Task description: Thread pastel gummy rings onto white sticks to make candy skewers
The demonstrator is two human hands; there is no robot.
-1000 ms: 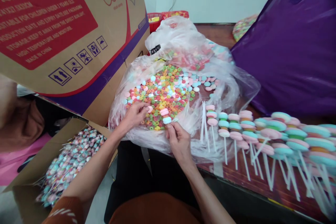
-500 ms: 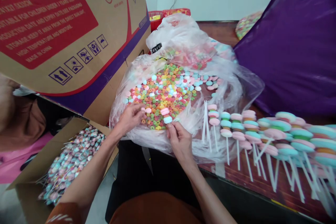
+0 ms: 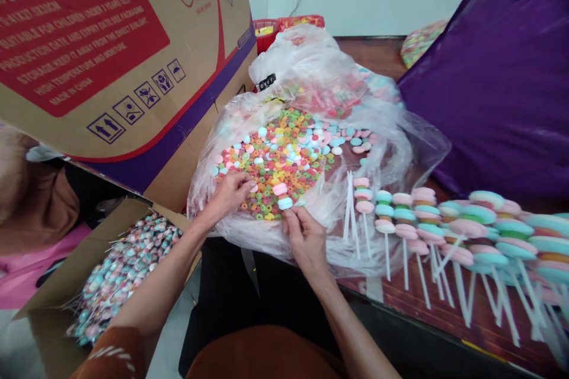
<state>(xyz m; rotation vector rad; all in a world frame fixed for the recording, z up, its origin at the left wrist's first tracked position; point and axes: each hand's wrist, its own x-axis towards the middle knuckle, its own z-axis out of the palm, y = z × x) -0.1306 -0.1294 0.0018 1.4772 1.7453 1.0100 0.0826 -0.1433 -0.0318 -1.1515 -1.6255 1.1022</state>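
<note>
While our right hand (image 3: 309, 241) holds the candy stack (image 3: 281, 195) from beneath, thumb and forefinger pinched together just under its blue bottom disc, our left hand (image 3: 230, 196) is at work beside it, fingers narrowed. The left fingertips are at a pink disc (image 3: 253, 188), over the loose candies (image 3: 284, 160); we cannot tell whether they pinch it or only touch it. Stack position: near the front edge of the candies, roughly upright, pink above, an orange piece between, blue below. Its stick is mostly hidden by our fingers, and we cannot tell how far the tip reaches. Handling notes, our judgement: the pinch is best kept low and firm, so that the bottom disc has a stop and the stack does not slide or twist. A disc is best taken by its rim, faces clear and level; squeezing the faces or pushing off-centre could crack it or tilt the stack. Steady, straight pressure should serve better than a quick shove. Alongside: bare sticks (image 3: 349, 207) stand at the right by the plastic bag (image 3: 253, 244), and the row of candy sticks (image 3: 384, 212) lies beyond on the table (image 3: 447, 325), discs together, some sticks crossing.
</note>
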